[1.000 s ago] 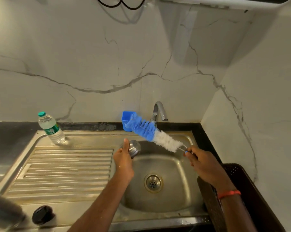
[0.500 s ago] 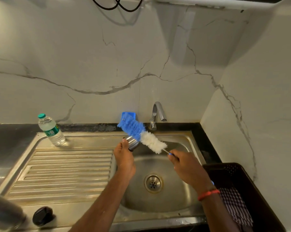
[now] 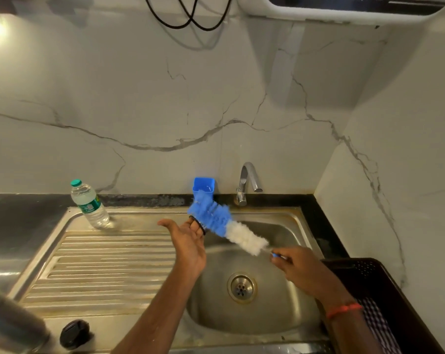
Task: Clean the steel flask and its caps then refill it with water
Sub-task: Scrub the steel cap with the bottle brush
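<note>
Steel flask (image 3: pixel 9 325) waits, blurred, at lower left beside the black cap (image 3: pixel 74 334), seemingly unwashed and unfilled, while mid-frame the left hand (image 3: pixel 188 244) grips another cap (image 3: pixel 202 229) and the right hand (image 3: pixel 300 269) pinches the brush (image 3: pixel 229 228) scrubbing it.

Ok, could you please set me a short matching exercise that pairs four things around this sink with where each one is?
Things:
1. water bottle
2. bottle brush
3. black cap
4. tap

Places:
A. front-left edge of the sink unit
B. at the back, behind the basin
C. far left corner of the drainboard
D. over the basin, handle gripped by the right hand

Pairs: 1-C, 2-D, 3-A, 4-B.
</note>
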The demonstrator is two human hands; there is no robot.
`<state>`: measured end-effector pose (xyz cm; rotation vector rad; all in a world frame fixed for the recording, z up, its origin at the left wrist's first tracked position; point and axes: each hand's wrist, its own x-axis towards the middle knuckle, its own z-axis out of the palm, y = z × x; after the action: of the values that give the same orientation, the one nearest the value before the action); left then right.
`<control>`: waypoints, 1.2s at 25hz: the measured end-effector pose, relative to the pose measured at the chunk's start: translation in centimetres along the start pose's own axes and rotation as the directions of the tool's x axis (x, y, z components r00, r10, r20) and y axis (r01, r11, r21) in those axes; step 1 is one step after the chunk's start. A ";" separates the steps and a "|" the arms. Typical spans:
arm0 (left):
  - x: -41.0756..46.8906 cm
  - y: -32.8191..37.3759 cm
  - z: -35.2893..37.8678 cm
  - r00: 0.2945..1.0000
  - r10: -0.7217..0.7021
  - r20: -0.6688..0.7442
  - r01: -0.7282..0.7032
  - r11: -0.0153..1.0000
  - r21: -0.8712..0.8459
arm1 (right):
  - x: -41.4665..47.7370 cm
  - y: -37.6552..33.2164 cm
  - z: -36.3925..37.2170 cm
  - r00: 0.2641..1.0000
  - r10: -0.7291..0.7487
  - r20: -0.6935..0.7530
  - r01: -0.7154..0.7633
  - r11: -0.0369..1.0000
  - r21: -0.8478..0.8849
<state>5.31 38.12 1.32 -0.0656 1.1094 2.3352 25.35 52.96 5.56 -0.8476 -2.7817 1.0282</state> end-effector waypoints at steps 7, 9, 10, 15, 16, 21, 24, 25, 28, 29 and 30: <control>-1.6 -1.8 1.5 0.991 -0.046 0.122 0.034 0.994 0.099 | 2.5 -3.4 1.7 0.996 -0.065 -0.064 0.065 0.998 -0.012; -1.5 -1.3 1.5 0.994 -0.040 0.099 0.035 0.998 0.049 | 1.8 -2.8 0.7 0.999 -0.031 -0.040 0.030 0.999 -0.027; -1.2 -0.8 1.3 0.996 -0.028 0.089 0.027 1.000 0.014 | 0.8 -2.1 -0.2 1.000 -0.008 -0.013 0.007 0.999 -0.046; -1.4 -0.6 1.8 0.991 -0.003 0.136 -0.009 0.996 0.085 | 0.4 -3.1 -0.5 0.995 -0.022 -0.096 0.011 0.994 -0.108; -1.6 -1.0 2.1 0.988 -0.001 0.155 -0.018 0.993 0.119 | 1.4 -3.9 0.2 0.990 -0.051 -0.131 0.033 0.990 -0.138; -0.9 -0.1 1.6 0.995 0.010 0.097 -0.019 0.996 0.087 | -0.6 -2.6 -0.6 0.999 0.037 -0.023 -0.039 0.992 -0.123; -0.9 0.0 1.3 0.995 0.008 0.096 -0.017 0.996 0.093 | -2.5 -3.0 -2.2 0.997 0.072 0.001 -0.071 0.987 -0.141; -1.0 -0.4 1.4 0.994 0.000 0.107 -0.013 0.993 0.118 | -1.5 -3.7 -2.2 0.998 0.044 -0.040 -0.050 0.985 -0.163; -1.8 -1.3 2.1 0.993 0.002 0.115 -0.024 0.982 0.189 | 1.4 -5.5 -0.9 0.991 0.000 -0.131 -0.036 0.963 -0.267; -1.7 -1.2 1.9 0.994 0.009 0.111 -0.030 0.982 0.186 | 1.5 -5.4 -0.6 0.989 0.001 -0.148 -0.046 0.954 -0.295; -1.5 -0.8 1.8 0.994 0.015 0.106 -0.034 0.985 0.172 | 1.0 -5.0 -0.7 0.991 0.016 -0.132 -0.055 0.954 -0.294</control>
<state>7.30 39.18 2.37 0.1333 1.2615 2.2262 22.30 50.75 9.01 -0.9591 -2.8593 0.5398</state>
